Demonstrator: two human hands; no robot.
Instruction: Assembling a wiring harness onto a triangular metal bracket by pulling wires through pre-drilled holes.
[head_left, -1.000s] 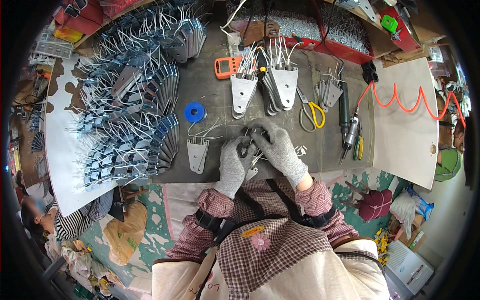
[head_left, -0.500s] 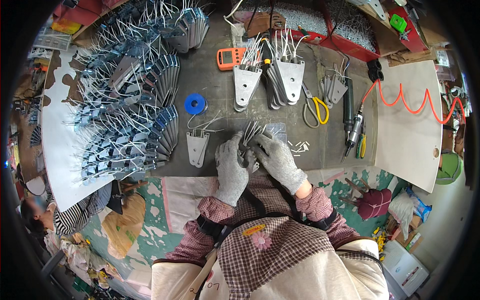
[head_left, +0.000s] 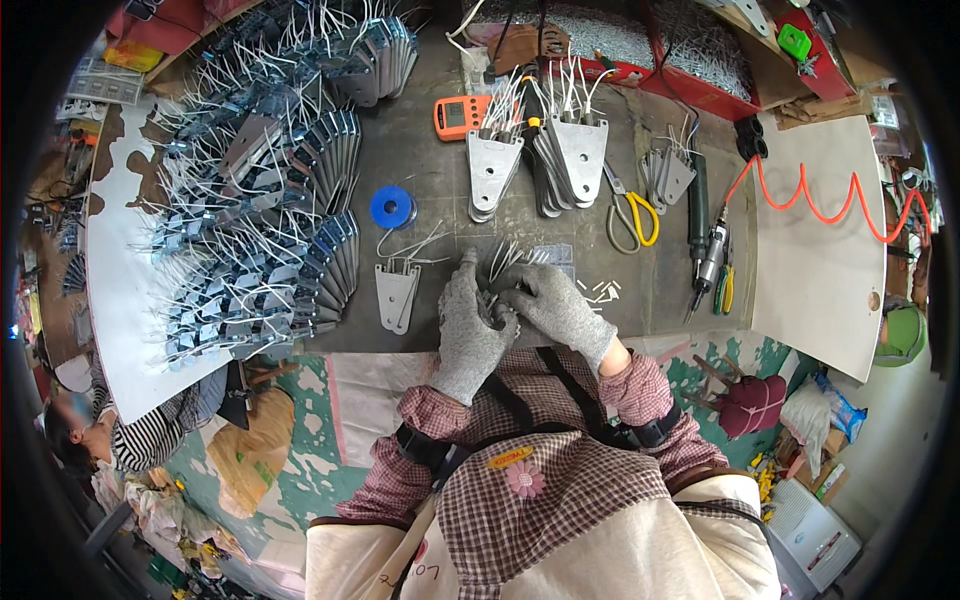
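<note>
At the centre of the frame, the gloved left hand (head_left: pixel 466 335) and right hand (head_left: pixel 562 310) nearly meet, fingers bent inward; what their tips pinch is hidden, so I cannot tell. Wires (head_left: pixel 507 256) show just above them. Left of centre lies a wired plate (head_left: pixel 397 300), with a blue spool (head_left: pixel 392 207) above it. White tubes (head_left: pixel 603 292) lie just beside the right hand, scissors (head_left: pixel 634 220) farther up.

The gloved left hand (head_left: pixel 468 332) points far, and the gloved right hand (head_left: pixel 556 312) bends left beside it, perhaps touching.
</note>
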